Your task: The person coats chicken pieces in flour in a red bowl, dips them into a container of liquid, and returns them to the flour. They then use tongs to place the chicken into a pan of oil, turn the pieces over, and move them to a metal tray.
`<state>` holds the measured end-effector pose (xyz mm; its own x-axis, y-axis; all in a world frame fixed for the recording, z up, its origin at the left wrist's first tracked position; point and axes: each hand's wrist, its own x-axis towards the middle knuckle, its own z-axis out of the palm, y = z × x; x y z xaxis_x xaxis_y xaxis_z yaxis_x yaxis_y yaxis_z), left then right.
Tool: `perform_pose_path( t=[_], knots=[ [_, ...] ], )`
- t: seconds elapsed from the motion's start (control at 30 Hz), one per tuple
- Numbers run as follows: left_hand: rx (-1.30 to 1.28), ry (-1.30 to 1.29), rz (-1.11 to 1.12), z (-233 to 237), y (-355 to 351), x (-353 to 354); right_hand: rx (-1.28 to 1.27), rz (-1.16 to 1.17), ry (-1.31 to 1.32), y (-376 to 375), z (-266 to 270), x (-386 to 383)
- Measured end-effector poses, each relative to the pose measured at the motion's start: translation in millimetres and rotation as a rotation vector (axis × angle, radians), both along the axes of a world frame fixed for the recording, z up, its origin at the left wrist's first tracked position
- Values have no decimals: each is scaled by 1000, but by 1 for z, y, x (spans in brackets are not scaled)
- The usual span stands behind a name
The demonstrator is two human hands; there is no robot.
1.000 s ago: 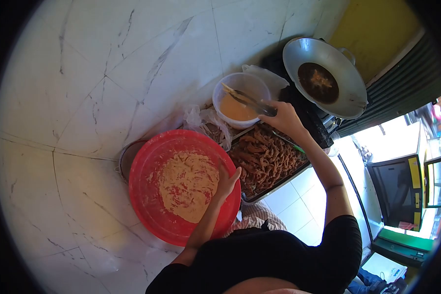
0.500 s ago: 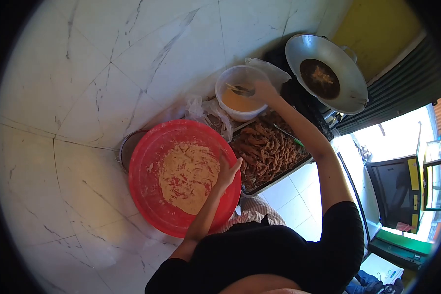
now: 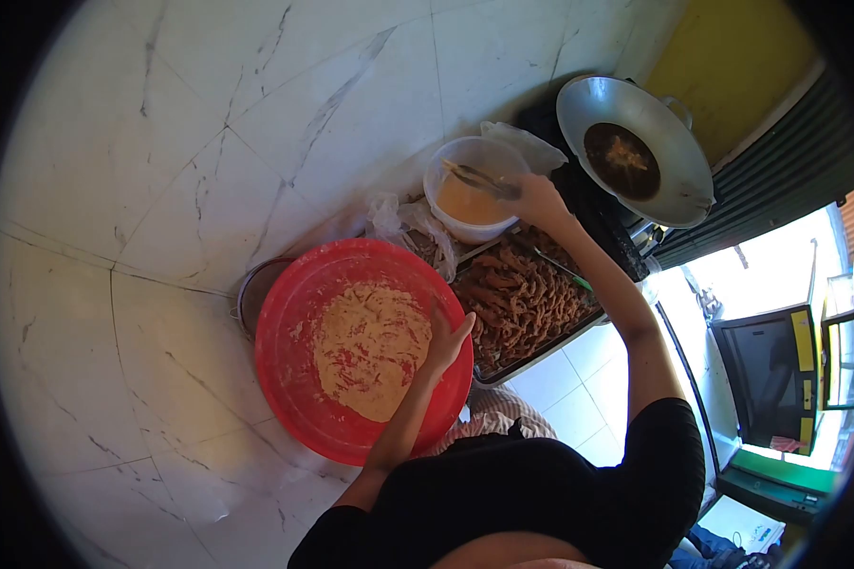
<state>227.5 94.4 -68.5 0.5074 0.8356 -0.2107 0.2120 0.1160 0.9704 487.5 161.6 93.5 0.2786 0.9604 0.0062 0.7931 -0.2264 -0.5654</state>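
Note:
My right hand (image 3: 541, 203) is closed around a pair of tongs (image 3: 484, 180), which hang over a white plastic tub (image 3: 474, 228) of orange-yellow batter (image 3: 467, 201). I cannot make out whether a piece of food sits at the pale tips. Fingers stretched and thumb apart, my left hand (image 3: 446, 343) rests against the inner side of a red basin (image 3: 289, 379), near its right rim. Clumpy pale flour mixture (image 3: 361, 346) covers the basin's bottom. Right of the basin, a metal tray (image 3: 529, 368) holds a heap of brown fried strips (image 3: 522, 303).
A large wok (image 3: 674, 180) of dark oil stands at the upper right, with a frying piece (image 3: 626, 154) in it. Plastic bags (image 3: 403, 218) lie between basin and tub. A green-tipped utensil (image 3: 579, 281) lies on the strips. The tiled wall (image 3: 332, 114) rises behind.
The tongs have lifted slightly and moved right with my right hand, showing more clearly above the batter. My left hand keeps its place on the basin. The whole view has shifted slightly.

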Motion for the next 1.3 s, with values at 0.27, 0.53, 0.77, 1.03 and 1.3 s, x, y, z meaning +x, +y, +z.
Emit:
perform_pose_path(
  t=[0.27,0.53,0.77,1.03,1.3],
  knots=[
    [-93,-96,-39,25,-2,1,216,-85,196,-34,-15,-11],
    [-19,-23,3,-2,3,-1,254,-100,185,-42,-27,-14],
    [-81,-88,-28,-13,6,-1,325,-123,236,-45,-20,-25],
    [-165,-67,158,38,-13,-27,294,-170,284,-40,-45,-33],
    [31,-158,496,41,-11,-166,176,-160,868,-41,-20,-68]
  ],
)
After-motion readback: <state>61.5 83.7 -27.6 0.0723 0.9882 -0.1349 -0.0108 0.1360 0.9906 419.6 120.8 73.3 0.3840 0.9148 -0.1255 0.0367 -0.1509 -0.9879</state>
